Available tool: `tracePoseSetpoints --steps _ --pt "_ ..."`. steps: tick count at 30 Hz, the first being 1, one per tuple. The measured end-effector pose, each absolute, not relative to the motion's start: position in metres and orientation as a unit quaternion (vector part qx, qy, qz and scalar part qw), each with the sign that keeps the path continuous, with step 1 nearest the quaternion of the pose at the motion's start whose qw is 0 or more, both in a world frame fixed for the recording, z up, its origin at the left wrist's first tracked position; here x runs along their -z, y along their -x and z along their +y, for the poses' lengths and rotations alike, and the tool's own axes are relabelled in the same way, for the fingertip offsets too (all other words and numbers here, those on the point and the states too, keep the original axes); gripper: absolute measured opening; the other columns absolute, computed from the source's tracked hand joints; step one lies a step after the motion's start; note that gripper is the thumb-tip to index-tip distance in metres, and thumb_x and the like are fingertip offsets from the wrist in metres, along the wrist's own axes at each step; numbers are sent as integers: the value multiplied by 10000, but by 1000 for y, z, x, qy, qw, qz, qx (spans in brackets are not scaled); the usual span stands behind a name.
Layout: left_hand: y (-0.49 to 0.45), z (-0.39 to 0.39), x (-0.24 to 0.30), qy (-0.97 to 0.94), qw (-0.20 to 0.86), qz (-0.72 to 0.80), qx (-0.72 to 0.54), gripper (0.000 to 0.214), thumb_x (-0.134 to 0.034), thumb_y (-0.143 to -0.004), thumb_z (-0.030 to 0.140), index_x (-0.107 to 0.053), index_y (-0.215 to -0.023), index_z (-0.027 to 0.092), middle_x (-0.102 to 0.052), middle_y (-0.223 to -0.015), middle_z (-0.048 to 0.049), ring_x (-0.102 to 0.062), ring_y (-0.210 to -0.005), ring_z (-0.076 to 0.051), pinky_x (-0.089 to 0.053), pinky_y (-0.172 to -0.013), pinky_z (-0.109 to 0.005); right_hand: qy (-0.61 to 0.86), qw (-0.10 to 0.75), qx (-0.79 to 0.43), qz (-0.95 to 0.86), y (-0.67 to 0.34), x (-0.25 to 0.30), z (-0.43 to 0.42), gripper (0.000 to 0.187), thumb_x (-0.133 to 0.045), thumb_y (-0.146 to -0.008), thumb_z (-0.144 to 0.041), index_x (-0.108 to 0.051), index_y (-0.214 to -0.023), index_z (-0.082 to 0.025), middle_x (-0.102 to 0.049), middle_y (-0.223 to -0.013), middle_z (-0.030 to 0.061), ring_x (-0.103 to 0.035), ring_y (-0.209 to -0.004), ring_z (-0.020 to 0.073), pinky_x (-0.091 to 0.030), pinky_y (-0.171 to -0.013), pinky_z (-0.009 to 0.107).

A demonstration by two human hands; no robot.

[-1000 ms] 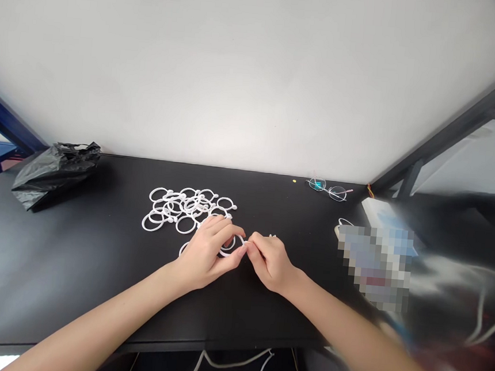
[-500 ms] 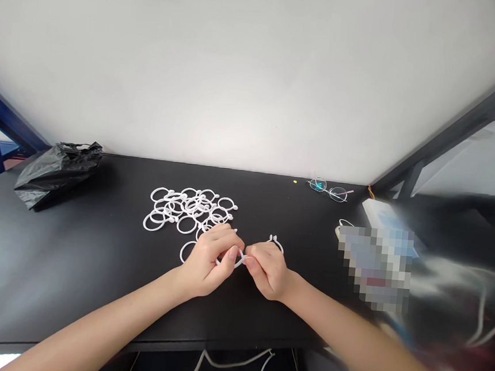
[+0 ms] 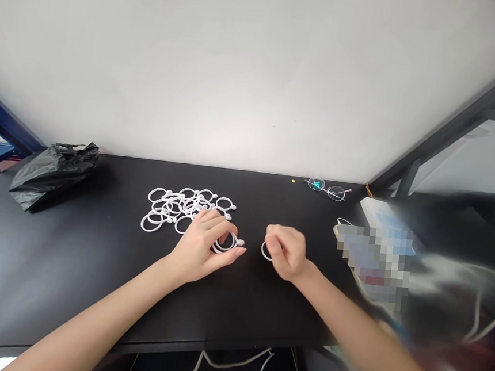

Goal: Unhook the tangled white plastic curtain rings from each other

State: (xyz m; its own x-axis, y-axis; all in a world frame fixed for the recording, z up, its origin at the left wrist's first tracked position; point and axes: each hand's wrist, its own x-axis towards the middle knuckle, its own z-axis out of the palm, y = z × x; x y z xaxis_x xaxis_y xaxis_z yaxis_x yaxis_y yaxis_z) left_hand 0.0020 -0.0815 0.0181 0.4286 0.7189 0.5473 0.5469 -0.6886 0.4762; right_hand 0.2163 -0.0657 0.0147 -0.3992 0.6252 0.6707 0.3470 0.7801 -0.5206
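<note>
My left hand (image 3: 199, 243) lies to the right of a loose pile of white plastic curtain rings (image 3: 152, 228). Its thumb and fingers are apart around a white ring (image 3: 230, 248) whose knobbed end points right, beside the thumb tip. Another ring seems to overlap it there, partly hidden by the fingers. Across a narrow gap, my right hand (image 3: 287, 251) is closed, with thumb and forefinger together at the upper part of a single curtain ring (image 3: 263, 251). Only the left edge of that ring shows; the hand covers the rest.
A crumpled black plastic bag (image 3: 53, 174) sits at the left on the black table (image 3: 105, 277). Eyeglasses (image 3: 326, 188) rest near the wall. On the right are a white box (image 3: 377, 211), a blurred-out item and cables. More cables (image 3: 232, 364) hang below the front edge.
My hands have moved apart. The left has loosened its pinch on the ring and shifted slightly left; the right has moved up and right, onto the ring lying there.
</note>
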Motion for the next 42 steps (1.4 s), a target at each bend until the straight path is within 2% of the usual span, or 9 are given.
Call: tracePoseSetpoints --steps 2,6,10,16,24,31,33,37,42 --pt "2 -75 -16 -852 73 385 -347 281 -603 -886 459 -614 -862 179 -578 -677 -5 -534 -733 -187 -416 -830 -395 371 434 -145 -808 -228 -19 -56 384 -451 -935 -234 -245 -611 -217 -259 -529 -57 -259 -457 87 -245 -475 257" --pt "5 -68 -7 -877 4 382 -292 318 -660 -835 499 -633 -855 182 -641 -847 -44 -576 -859 -213 -352 -1033 -498 470 275 -185 -818 -240 -22 -41 448 -521 -870 -260 -182 -584 -201 -192 -512 -66 -178 -476 85 -199 -467 255" --pt "7 -67 -1 -886 -21 384 -260 315 -659 -847 463 -667 -945 164 -627 -971 -80 -577 -921 -232 -320 -1072 -547 496 159 -199 -830 -237 -20 -39 424 -619 -798 -289 -270 -576 -197 -290 -482 -78 -232 -466 81 -226 -473 239" --pt "9 -67 -2 -886 -16 395 -244 334 -646 -871 396 -638 -1117 171 -623 -1046 -90 -567 -971 -250 -326 -1067 -558 467 197 -239 -828 -229 -18 -44 213 -645 -812 -281 -465 -723 -212 -541 -679 -40 -498 -597 110 -360 -548 229" --pt "7 -68 -1 -886 -6 394 -243 364 -622 -888 388 -599 -1181 173 -613 -1128 -112 -561 -1038 -271 -331 -1058 -567 475 213 -198 -831 -232 -11 -40 163 -642 -800 -198 -613 -960 -215 -633 -841 7 -584 -721 147 -446 -637 272" --pt "6 -70 -4 -885 -8 391 -252 361 -629 -889 359 -586 -1187 159 -601 -1182 -132 -569 -1082 -286 -331 -1064 -571 483 262 -259 -795 -231 -5 -38 149 -610 -831 -178 -628 -977 -201 -653 -799 3 -596 -679 131 -454 -602 253" --pt "6 -70 -5 -885 -7 391 -252 350 -622 -894 355 -582 -1189 172 -606 -1177 -124 -577 -1084 -284 -333 -1065 -573 498 239 -229 -801 -232 -8 -39 124 -640 -842 -288 -629 -935 -208 -634 -780 -3 -558 -637 124 -431 -580 256" --pt "6 -71 -5 -885 -15 390 -253 336 -606 -905 352 -566 -1197 190 -609 -1176 -118 -585 -1079 -279 -336 -1064 -577 518 176 -218 -808 -236 -16 -39 331 -668 -794 -532 -617 -836 -208 -590 -716 -19 -476 -543 105 -366 -515 250" --pt "6 -72 -6 -885 -16 388 -257 314 -590 -917 346 -563 -1188 190 -610 -1174 -115 -590 -1083 -272 -327 -1074 -573 496 131 -291 -807 -244 -29 -38 351 -708 -744 -526 -630 -850 -201 -613 -790 1 -513 -576 107 -396 -531 245"
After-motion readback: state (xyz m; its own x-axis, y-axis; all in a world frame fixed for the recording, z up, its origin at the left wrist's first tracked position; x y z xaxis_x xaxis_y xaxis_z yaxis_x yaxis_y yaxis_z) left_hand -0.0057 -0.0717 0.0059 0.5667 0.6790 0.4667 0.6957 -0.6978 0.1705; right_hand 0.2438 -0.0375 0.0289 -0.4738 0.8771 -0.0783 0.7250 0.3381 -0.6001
